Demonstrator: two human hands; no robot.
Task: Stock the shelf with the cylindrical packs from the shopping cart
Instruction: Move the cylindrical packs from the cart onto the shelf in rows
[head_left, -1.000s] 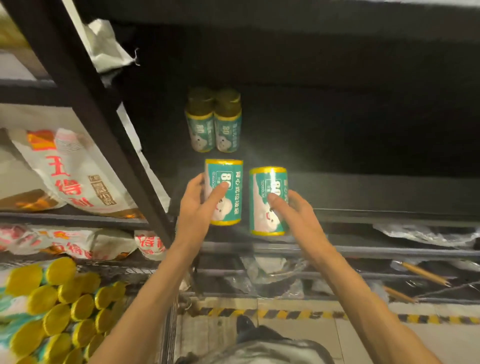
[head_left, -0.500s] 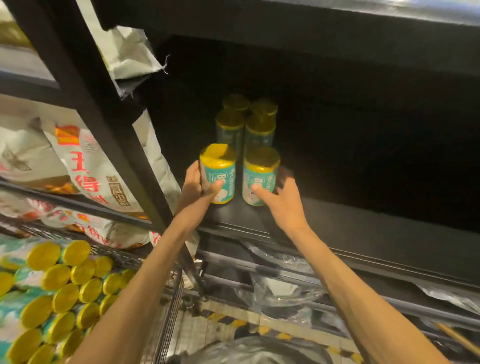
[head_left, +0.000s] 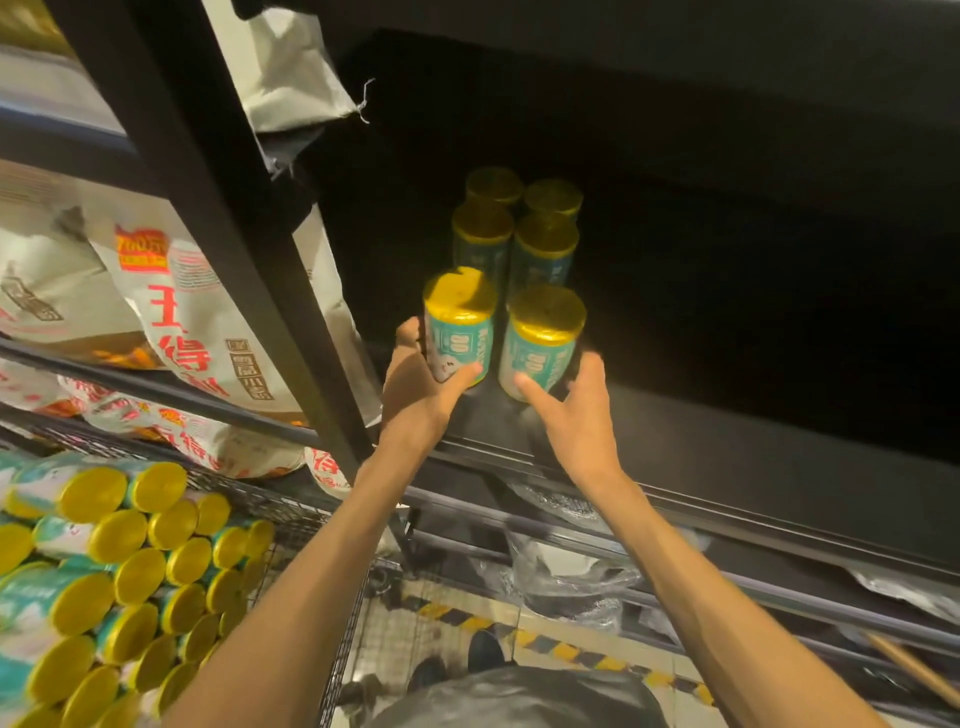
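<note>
Hands at a dark shelf (head_left: 701, 441): the left hand (head_left: 421, 387) grips one teal, gold-capped pack (head_left: 460, 325), the right hand (head_left: 576, 415) curls round a second pack (head_left: 543, 340) beside it, both upright near the front edge. Four more packs (head_left: 519, 228) stand just behind. Others fill the wire cart (head_left: 291, 512) lower left.

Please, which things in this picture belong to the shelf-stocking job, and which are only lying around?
Belonging to the job:
- two teal cylindrical packs with yellow tops, gripped by left hand and right hand
- four matching packs standing behind
- black metal shelf
- wire shopping cart of packs

Lying about:
- white printed sacks
- clear plastic bags below
</note>
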